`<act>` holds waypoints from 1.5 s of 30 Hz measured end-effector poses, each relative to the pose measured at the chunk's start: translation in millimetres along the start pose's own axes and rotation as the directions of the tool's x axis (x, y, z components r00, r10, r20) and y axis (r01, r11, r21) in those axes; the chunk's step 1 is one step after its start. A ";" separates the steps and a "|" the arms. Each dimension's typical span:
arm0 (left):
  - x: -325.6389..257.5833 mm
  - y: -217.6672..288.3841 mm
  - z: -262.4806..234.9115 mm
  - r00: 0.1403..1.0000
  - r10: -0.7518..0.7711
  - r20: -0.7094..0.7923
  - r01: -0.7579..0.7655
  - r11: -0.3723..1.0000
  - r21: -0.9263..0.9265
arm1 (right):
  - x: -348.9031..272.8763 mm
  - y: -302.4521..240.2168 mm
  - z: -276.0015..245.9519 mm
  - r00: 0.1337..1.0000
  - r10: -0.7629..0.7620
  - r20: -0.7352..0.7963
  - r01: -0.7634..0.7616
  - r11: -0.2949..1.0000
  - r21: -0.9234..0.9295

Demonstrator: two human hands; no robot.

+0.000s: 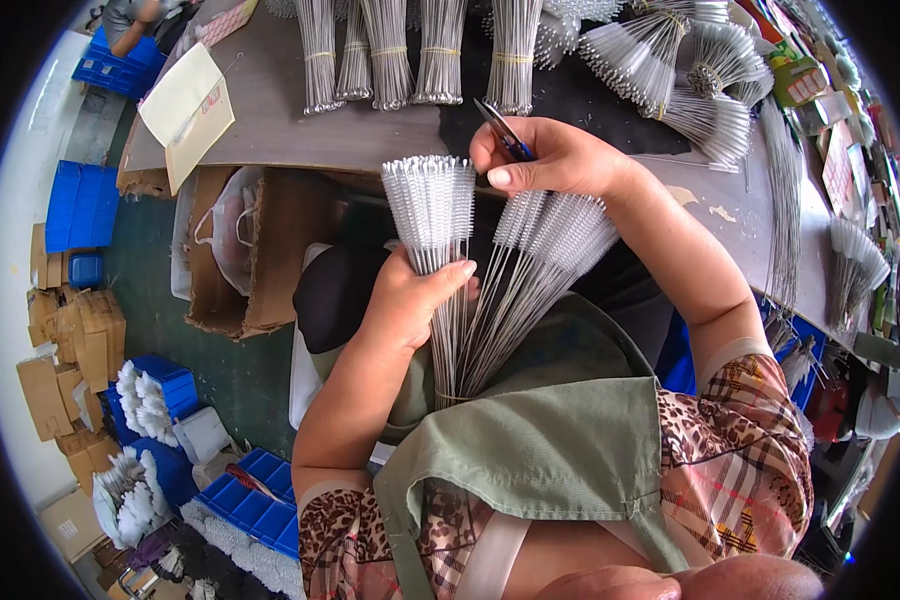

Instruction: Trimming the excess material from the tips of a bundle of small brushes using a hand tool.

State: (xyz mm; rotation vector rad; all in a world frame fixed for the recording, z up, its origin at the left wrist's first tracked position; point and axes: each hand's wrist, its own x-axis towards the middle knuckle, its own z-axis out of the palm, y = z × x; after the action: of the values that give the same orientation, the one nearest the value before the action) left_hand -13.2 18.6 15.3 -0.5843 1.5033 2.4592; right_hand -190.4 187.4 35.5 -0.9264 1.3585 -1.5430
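Note:
My left hand (412,305) is wrapped round a bundle of thin wire brushes (429,205), their white bristle heads pointing up toward the table. A second fan of the same brushes (560,235) spreads to the right of it, the wire stems meeting low down over my apron (530,450). Above these heads, my right hand (550,158) is closed on a small, pointed, dark-and-blue hand tool (505,130), whose exact kind I cannot make out. Its thumb and fingertips hover just right of the held bundle's tips.
Several banded bundles of wire brushes (440,55) line the table's (270,120) far side, with more fanned bundles (635,60) at the right. An open notebook (185,110) overhangs the left edge. A cardboard box (255,250) stands below; blue bins (80,205) sit further left.

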 end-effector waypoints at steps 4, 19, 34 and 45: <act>-1.4 2.5 4.1 1.000 -0.005 -0.019 0.004 1.000 -0.010 | -0.5 0.9 2.3 1.000 -0.022 -0.014 0.022 0.999 -0.037; -0.3 2.1 3.4 0.999 -0.031 0.029 0.032 0.999 -0.012 | 1.1 4.7 0.9 0.999 -0.054 0.003 0.053 0.998 0.028; -3.8 -0.1 -3.5 0.998 0.001 -0.061 0.001 1.000 0.021 | -2.1 -0.5 4.7 0.997 0.051 -0.063 -0.056 0.995 -0.083; -0.2 -4.8 13.2 1.000 -0.027 -0.002 0.027 0.997 0.073 | 2.1 3.8 5.3 0.973 -0.053 -0.224 0.023 0.991 -0.133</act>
State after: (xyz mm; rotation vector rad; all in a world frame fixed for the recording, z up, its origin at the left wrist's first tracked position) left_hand -14.2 32.6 16.9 -0.5880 1.5674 2.3732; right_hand -185.7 183.4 32.5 -0.8792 1.6276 -1.6444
